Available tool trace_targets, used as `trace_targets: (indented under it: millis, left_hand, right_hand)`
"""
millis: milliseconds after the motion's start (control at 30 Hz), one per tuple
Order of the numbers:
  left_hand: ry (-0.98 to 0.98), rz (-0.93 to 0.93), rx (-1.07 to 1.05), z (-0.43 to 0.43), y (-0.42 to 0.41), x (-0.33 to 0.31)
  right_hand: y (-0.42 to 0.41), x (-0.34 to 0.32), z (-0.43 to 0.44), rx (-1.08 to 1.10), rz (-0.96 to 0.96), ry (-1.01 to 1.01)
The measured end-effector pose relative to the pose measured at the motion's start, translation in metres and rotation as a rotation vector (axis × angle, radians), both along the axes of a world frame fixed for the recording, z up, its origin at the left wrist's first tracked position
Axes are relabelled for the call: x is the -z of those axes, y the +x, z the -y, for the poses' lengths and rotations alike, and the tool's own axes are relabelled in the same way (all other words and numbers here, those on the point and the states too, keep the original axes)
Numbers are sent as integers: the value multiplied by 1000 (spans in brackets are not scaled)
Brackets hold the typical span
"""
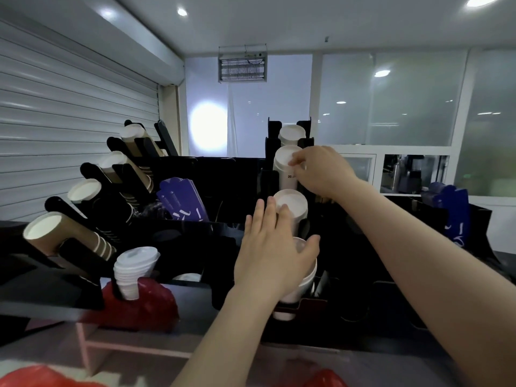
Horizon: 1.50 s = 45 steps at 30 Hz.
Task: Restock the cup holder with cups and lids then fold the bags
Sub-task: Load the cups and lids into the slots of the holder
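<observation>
Matt black holder (195, 238); ribbed brown paper cups (69, 241); glossy red bag (145, 305).

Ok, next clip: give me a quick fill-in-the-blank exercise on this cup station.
1. The right hand pinches the top of a ___ paper cup stack in the black cup holder.
2. The lowest tilted stack of ribbed paper cups at the far left is ___.
3. The stack of white plastic lids stands beside a ___ plastic bag.
Missing words: white; brown; red.

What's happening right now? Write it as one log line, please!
step: restocking cups | left hand: resting on bottom cup stack | right hand: pinching second-from-top cup stack | red bag: crumpled
</observation>
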<state>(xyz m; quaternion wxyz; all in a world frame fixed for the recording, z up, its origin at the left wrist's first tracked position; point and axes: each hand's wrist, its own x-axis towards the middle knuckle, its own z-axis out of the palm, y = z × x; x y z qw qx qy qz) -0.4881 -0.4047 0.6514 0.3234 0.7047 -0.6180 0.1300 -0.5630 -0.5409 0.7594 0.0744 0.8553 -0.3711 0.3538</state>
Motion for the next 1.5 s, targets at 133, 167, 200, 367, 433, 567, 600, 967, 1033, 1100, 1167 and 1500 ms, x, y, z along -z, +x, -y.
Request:
trace_targets:
  millis: [133, 167, 200, 367, 433, 567, 600, 967, 1033, 1100, 1167, 1500]
  left_hand:
    - [-2, -21, 14, 0, 2, 1]
    - [-4, -26, 22, 0, 2, 1]
    - [-20, -28, 36, 0, 3, 1]
    - [-499, -393, 333, -19, 12, 5]
    - [-624, -547, 315, -27, 24, 13]
    - [-329, -916, 276, -29, 38, 37]
    - [-216, -1041, 310, -29, 38, 42]
    - [251, -1147, 513, -31, 53, 40]
    - [259, -1140, 511, -30, 55, 40]
    - [255, -1145, 492, -27, 57, 41]
    - [247, -1154, 465, -26, 57, 40]
    - [294, -1083, 500, -34, 54, 29]
  right_hand:
    - [-13, 12, -12, -133, 54, -22]
    - [-18, 19, -20, -187, 154, -44]
    - [-24, 27, -29, -226, 264, -60]
    - [-64, 72, -81, -276, 506, 63]
    - [-78, 96, -94, -275, 473, 197]
    - [-84, 138, -96, -296, 499, 787]
    - [-83, 147, -93, -312, 561, 984]
    - [-70, 169, -80, -238, 614, 1199]
    - [-65, 167, -79, -175, 595, 1162]
    - [-63, 165, -77, -147, 584, 1141]
    - [-63, 162, -76, -159, 590, 1147]
    - [-68, 136, -74, -163, 478, 1195]
